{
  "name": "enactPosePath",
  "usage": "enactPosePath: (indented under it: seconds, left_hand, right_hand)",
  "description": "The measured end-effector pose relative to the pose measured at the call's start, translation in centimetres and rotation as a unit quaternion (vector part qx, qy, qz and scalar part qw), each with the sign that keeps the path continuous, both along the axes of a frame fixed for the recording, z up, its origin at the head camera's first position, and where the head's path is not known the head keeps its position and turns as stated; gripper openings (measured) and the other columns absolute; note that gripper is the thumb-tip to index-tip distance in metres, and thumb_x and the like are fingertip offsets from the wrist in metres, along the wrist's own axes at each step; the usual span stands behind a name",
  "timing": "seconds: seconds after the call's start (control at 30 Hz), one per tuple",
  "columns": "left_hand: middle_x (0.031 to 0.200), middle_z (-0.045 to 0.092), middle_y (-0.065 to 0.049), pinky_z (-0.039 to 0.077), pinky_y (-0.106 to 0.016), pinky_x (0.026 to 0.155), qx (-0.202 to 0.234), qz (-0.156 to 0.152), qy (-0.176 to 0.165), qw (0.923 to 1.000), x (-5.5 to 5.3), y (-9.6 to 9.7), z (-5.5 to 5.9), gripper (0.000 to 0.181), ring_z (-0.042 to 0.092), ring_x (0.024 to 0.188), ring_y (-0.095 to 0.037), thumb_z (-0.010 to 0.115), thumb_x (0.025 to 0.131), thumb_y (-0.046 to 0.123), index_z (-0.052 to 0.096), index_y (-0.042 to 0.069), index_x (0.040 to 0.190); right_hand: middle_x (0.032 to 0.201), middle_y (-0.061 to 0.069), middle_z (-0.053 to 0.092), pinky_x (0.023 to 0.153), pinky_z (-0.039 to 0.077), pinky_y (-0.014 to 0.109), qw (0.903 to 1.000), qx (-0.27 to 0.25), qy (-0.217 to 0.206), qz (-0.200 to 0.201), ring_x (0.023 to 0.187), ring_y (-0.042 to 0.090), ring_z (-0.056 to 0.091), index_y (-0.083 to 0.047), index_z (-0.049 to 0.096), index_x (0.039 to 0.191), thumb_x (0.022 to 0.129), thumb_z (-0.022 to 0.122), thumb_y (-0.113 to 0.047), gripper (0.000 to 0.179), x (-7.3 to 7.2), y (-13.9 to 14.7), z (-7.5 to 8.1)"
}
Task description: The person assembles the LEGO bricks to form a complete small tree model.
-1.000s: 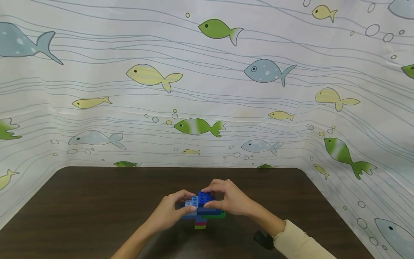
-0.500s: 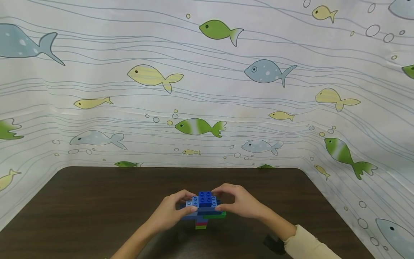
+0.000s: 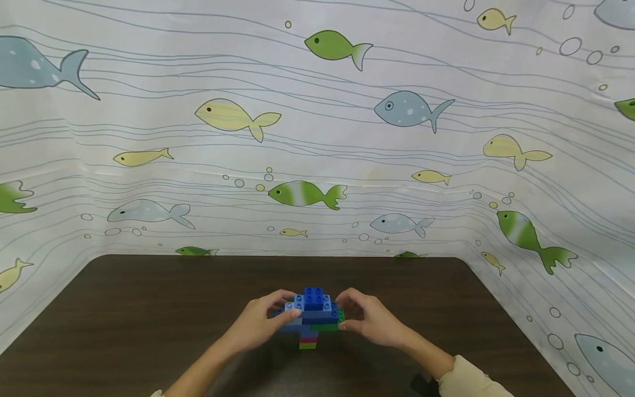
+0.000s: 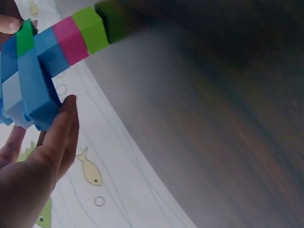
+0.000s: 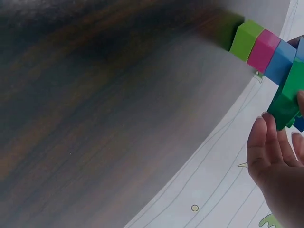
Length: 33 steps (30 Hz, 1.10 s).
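A toy brick build (image 3: 317,318) stands at the front middle of the dark table in the head view. Its narrow stem has a lime brick (image 4: 91,29) at the foot, then a pink brick (image 4: 70,41) and a blue one. Wider layers of blue bricks spread above, topped by a dark blue brick (image 3: 313,298). A green brick (image 5: 289,92) juts out on the right underside. My left hand (image 3: 260,324) grips the left end of the blue layers between thumb and fingers. My right hand (image 3: 379,324) pinches the green brick's end, thumb in front, fingers behind.
The dark wood table (image 3: 149,314) reaches back to a white fish-print sheet (image 3: 347,154) that rises behind and along the sides. A small black object (image 3: 424,384) is by the right sleeve (image 3: 468,377).
My right hand has let go of the dark blue top brick and moved right and down to the green brick's end. My left hand has kept its grip on the build.
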<state>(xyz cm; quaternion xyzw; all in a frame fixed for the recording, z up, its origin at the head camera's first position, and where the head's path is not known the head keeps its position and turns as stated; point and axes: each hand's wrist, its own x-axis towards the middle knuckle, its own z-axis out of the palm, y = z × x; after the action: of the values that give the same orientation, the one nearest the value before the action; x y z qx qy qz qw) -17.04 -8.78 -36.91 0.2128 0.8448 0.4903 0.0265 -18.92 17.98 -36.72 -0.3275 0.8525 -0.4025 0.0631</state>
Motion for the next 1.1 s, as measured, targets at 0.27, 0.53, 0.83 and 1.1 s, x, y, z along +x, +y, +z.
enactPosePath:
  seconds: [0.27,0.53,0.83,1.1]
  left_hand:
    - [0.106,0.061,-0.016,0.048,-0.048,0.079,-0.008,-0.002,0.009,0.9999,-1.3,-0.7,-0.8,0.049,0.058,0.097,-0.035,0.072,0.079,0.023,0.048,0.002,0.117]
    - [0.098,0.063,-0.013,0.049,-0.045,0.076,-0.061,-0.019,0.022,0.9977,-1.5,-1.0,-2.2,0.024,0.061,0.09,-0.03,0.071,0.079,0.011,0.055,0.002,0.095]
    - [0.093,0.064,-0.012,0.048,-0.043,0.071,-0.116,-0.022,0.039,0.9922,-1.7,-1.1,-2.9,0.02,0.057,0.082,-0.022,0.07,0.079,0.012,0.062,0.0,0.093]
    - [0.089,0.066,-0.012,0.049,-0.041,0.068,-0.145,-0.034,0.069,0.9864,-1.6,-1.3,-3.6,0.022,0.06,0.081,-0.023,0.07,0.079,0.015,0.066,-0.002,0.091]
  right_hand:
    - [0.087,0.004,0.057,0.066,0.051,0.028,0.9986,-0.031,-0.039,-0.017,0.075,0.015,0.06,-0.003,0.051,0.097,0.085,0.063,-0.005,0.018,-1.4,0.0,-0.7]
    - [0.085,0.01,0.058,0.068,0.052,0.039,0.9881,-0.064,-0.14,-0.005,0.073,0.023,0.061,0.003,0.054,0.1,0.085,0.061,0.0,0.018,-2.2,-0.1,-1.8]
    - [0.078,0.013,0.063,0.063,0.052,0.031,0.9913,-0.01,-0.13,-0.017,0.069,0.021,0.062,0.006,0.056,0.101,0.083,0.062,0.003,0.018,-2.0,-0.7,-3.0]
    - [0.077,0.011,0.064,0.062,0.052,0.031,0.9923,0.003,-0.121,-0.029,0.068,0.022,0.062,0.007,0.058,0.101,0.083,0.062,0.003,0.019,-1.9,-0.8,-3.4]
